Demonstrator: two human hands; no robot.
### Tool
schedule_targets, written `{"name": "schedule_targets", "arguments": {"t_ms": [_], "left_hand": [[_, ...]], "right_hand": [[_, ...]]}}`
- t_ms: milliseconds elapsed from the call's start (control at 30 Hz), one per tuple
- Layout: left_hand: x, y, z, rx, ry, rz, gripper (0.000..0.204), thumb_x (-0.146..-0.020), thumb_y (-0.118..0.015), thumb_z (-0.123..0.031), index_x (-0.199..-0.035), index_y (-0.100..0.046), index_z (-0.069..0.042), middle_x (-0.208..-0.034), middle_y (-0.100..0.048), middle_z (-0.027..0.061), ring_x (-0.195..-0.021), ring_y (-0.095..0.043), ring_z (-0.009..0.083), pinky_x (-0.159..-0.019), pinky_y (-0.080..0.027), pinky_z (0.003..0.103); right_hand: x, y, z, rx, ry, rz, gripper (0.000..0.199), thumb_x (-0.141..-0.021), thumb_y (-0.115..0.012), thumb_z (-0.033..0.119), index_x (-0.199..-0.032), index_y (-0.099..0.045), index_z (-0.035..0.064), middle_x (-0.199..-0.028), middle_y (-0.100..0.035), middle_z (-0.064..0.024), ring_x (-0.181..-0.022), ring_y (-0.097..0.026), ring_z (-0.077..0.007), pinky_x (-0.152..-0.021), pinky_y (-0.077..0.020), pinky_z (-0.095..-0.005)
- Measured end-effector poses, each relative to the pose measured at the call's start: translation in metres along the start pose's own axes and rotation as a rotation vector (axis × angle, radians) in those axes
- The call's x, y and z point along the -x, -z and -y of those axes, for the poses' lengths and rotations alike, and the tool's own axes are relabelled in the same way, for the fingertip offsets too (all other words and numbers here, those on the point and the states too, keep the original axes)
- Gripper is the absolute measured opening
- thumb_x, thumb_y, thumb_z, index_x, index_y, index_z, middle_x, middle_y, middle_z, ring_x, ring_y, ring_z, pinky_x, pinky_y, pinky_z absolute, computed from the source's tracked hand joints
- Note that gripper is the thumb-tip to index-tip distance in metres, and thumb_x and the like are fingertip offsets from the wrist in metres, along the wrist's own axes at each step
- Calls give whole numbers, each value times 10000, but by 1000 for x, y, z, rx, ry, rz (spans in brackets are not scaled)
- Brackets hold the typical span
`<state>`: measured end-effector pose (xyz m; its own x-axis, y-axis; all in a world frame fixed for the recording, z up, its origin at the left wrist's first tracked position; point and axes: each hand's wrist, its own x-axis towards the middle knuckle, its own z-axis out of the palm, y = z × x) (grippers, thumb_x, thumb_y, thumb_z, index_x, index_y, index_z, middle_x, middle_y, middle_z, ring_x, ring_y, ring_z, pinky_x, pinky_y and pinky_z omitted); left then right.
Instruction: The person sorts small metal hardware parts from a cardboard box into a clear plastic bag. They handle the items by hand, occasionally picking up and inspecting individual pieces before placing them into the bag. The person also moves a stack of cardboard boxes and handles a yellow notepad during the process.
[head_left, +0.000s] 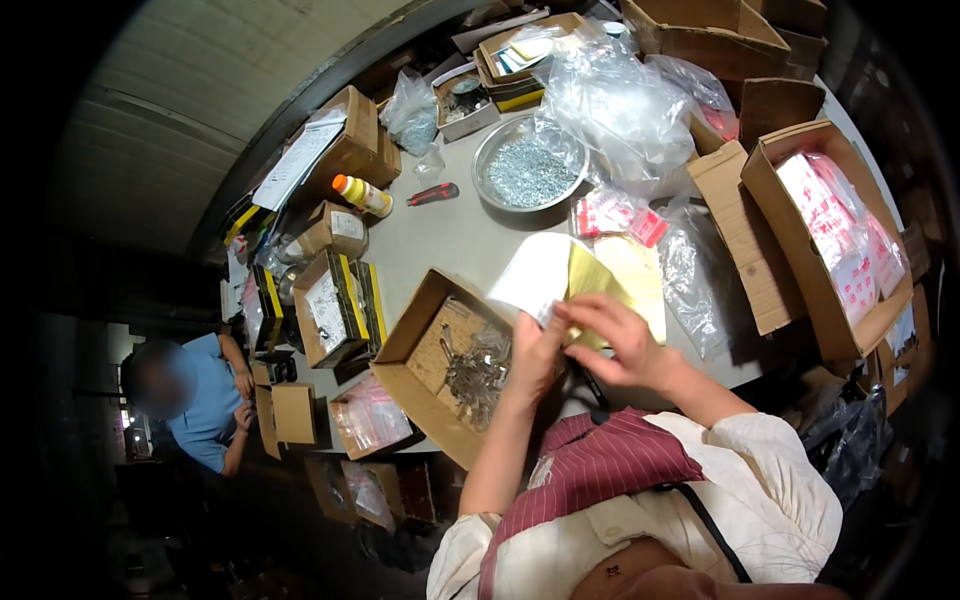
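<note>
Both hands meet over the near edge of the desk (pixel 450 235). The left hand (pixel 535 350) pinches the lower edge of a white sheet (pixel 535 275) between thumb and fingers; the sheet rises away from the hand, tilted up off the desk. The right hand (pixel 620 345) grips a yellow sheet (pixel 590 280) just beside it, fingers curled over the lower corner. The two sheets overlap at the point where the hands touch. A paler yellow sheet (pixel 640 275) lies behind them, just beyond the right hand.

Directly to the left of the left hand, an open cardboard box (pixel 410 345) holds a heap of small metal parts (pixel 478 370); the left wrist lies over its near-right rim. Beyond both hands stands a round metal bowl (pixel 528 165) filled with small screws. Clear plastic bags (pixel 620 105) are piled beyond the right hand. Further right, a long cardboard box (pixel 800 260) holds packets with red print (pixel 835 235). Well to the left of the hands, a second person in a blue shirt (pixel 205 400) sits below the desk edge, hands held together.
</note>
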<state>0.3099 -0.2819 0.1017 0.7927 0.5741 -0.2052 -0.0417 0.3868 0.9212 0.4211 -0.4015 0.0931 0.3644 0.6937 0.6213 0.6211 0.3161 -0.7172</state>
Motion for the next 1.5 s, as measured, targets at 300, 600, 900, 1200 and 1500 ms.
{"name": "schedule_targets", "arguments": {"t_ms": [300,600,900,1200,1500], "left_hand": [[16,57,-28,75,-68,28,325,-860,-694,-85,-1155,-684,52,-1111,-718,122,-1032,-679,220,-944,-501,348],[11,43,-22,-388,-163,234,276,-851,-736,-92,-1086,-719,53,-1060,-722,90,-960,-670,177,-869,-517,322],[15,63,-20,182,-170,-118,756,-785,-735,66,-1467,-414,23,-1232,-647,121,-1146,-623,232,-1023,-471,343],[26,86,-16,236,24,141,618,-729,-754,60,-1321,-577,66,-1203,-692,171,-1082,-679,260,-1008,-498,377],[32,36,-19,119,60,209,425,-798,-704,-68,-1188,-647,90,-1143,-702,154,-1040,-670,235,-949,-489,342]], "right_hand": [[-13,43,-43,-332,-402,-180,112,-836,-617,-17,-947,-606,-15,-926,-614,-60,-863,-619,-142,-785,-510,-294],[-17,40,-35,-913,-604,54,275,-850,-689,79,-1112,-621,27,-990,-600,-2,-819,-549,-69,-750,-450,-201],[82,34,-84,599,-284,472,576,-865,-727,218,-1303,-475,-59,-1250,-550,-246,-1199,-530,-421,-1052,-422,-457],[58,54,-83,247,-565,-5,189,-951,-618,155,-1072,-680,23,-917,-705,-165,-782,-686,-336,-707,-540,-385],[4,60,-22,348,251,60,315,-775,-611,43,-1060,-747,60,-1159,-704,-124,-1067,-649,-318,-927,-495,-444]]}}
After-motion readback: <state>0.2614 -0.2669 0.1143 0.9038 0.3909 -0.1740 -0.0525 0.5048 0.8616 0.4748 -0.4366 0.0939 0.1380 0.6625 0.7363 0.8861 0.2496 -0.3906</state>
